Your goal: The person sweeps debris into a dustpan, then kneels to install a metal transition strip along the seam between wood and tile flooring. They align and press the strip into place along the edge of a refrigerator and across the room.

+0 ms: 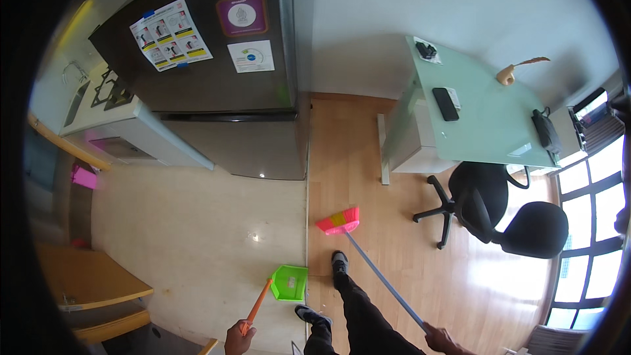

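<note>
Two hands work: left hand (238, 338) fingers clamped on the dustpan (289, 283) handle, right hand (439, 340) on the broom (338, 221) at twelve o'clock. Dust may miss; pan sits apart at nine o'clock.

Your left hand (238, 340): cut off by the lower edge; grip half seen
Your right hand (442, 340): partly cut off too
Stickers (171, 34) on the fridge (217, 46): print too small to tell
</note>
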`<action>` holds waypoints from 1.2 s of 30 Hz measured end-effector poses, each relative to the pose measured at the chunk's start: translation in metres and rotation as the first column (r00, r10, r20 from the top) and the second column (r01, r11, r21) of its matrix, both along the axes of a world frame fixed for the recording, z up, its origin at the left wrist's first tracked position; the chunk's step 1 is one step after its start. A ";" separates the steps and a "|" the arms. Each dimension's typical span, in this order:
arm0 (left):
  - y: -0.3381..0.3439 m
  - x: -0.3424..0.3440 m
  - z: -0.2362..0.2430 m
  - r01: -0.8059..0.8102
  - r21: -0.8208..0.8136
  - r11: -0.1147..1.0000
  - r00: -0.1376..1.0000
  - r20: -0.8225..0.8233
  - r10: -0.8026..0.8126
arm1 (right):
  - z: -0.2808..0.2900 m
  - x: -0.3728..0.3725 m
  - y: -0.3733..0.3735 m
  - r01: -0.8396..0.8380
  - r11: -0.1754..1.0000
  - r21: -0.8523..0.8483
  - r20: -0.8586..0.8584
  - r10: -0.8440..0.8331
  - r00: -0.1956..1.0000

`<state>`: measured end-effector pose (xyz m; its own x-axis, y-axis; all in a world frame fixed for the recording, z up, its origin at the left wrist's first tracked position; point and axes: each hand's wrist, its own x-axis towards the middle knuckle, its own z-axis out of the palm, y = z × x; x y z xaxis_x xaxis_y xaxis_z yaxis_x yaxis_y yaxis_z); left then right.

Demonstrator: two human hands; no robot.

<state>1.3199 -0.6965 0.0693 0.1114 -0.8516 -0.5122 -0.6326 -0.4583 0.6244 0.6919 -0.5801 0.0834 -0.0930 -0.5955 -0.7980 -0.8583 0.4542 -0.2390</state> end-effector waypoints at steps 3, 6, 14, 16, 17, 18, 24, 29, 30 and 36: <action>-0.001 0.008 0.001 -0.119 0.033 0.992 0.988 -0.092 0.121 | 0.036 0.007 0.036 0.099 0.983 -0.156 0.086 -0.086 0.993; -0.004 0.012 0.010 -0.240 0.084 0.967 0.961 -0.122 0.249 | 0.004 0.013 0.002 0.078 0.983 -0.164 -0.056 -0.088 0.995; -0.020 -0.004 0.074 -0.321 0.100 0.942 0.931 -0.149 0.333 | -0.219 0.020 -0.372 0.047 0.619 -0.784 0.049 -0.014 0.999; -0.022 -0.011 0.088 -0.341 0.092 0.935 0.920 -0.169 0.353 | -0.245 0.029 -0.465 0.076 0.711 -0.700 0.032 -0.075 0.997; -0.020 -0.015 0.094 -0.397 0.127 0.909 0.898 -0.152 0.413 | -0.254 0.035 -0.500 0.096 0.748 -0.657 0.033 -0.099 0.995; -0.018 -0.017 0.098 -0.430 0.122 0.895 0.883 -0.150 0.445 | -0.261 0.045 -0.517 0.150 0.766 -0.625 0.075 -0.132 0.988; 0.012 0.010 0.096 -0.581 0.089 0.809 0.788 -0.186 0.586 | -0.256 0.069 -0.371 0.029 0.898 -0.439 -0.042 -0.052 0.998; 0.051 0.056 0.066 -0.711 0.031 0.702 0.598 -0.498 0.628 | -0.183 0.075 -0.146 -0.046 0.971 -0.236 -0.049 0.035 0.998; 0.060 0.064 0.061 -0.709 0.035 0.705 0.596 -0.505 0.624 | -0.163 0.080 -0.105 -0.088 0.967 -0.241 -0.032 0.083 0.996; 0.106 0.118 0.061 -0.719 0.041 0.694 0.566 -0.546 0.618 | -0.069 0.119 0.089 -0.078 0.993 -0.094 0.017 0.080 0.997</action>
<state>1.4376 -0.5903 0.1301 0.4677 -0.7113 -0.5248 0.2241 -0.4789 0.8488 0.8105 -0.4913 0.0139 -0.0267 -0.6722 -0.7399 -0.8847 0.3604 -0.2955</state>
